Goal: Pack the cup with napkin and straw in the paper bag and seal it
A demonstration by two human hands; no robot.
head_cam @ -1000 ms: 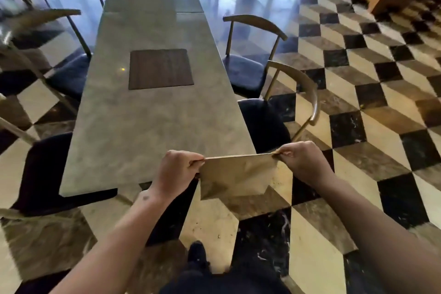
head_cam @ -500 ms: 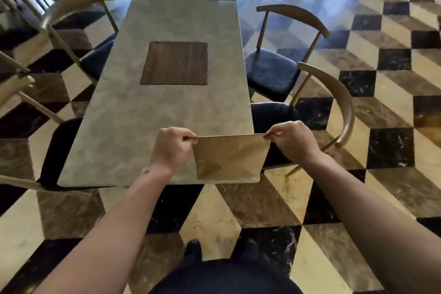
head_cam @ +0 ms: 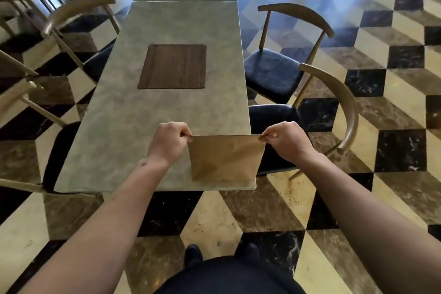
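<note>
A brown paper bag (head_cam: 225,159) hangs upright over the near right corner of a long marble table (head_cam: 148,112). Its top edge is held flat and closed. My left hand (head_cam: 169,142) pinches the bag's top left corner. At the top right corner, my right hand (head_cam: 285,142) pinches the same edge. Both arms reach forward from the bottom of the view. No cup, napkin or straw shows; what is inside the bag is hidden.
A dark wooden square inset (head_cam: 173,67) lies in the table's middle. Chairs with black seats stand on the right (head_cam: 272,71) and left (head_cam: 59,150) of the table. The floor is patterned marble tile. My shoes (head_cam: 193,254) show below.
The bag and both hands have moved forward, from beyond the table's near edge to above its near right corner. The grip on the top edge is unchanged.
</note>
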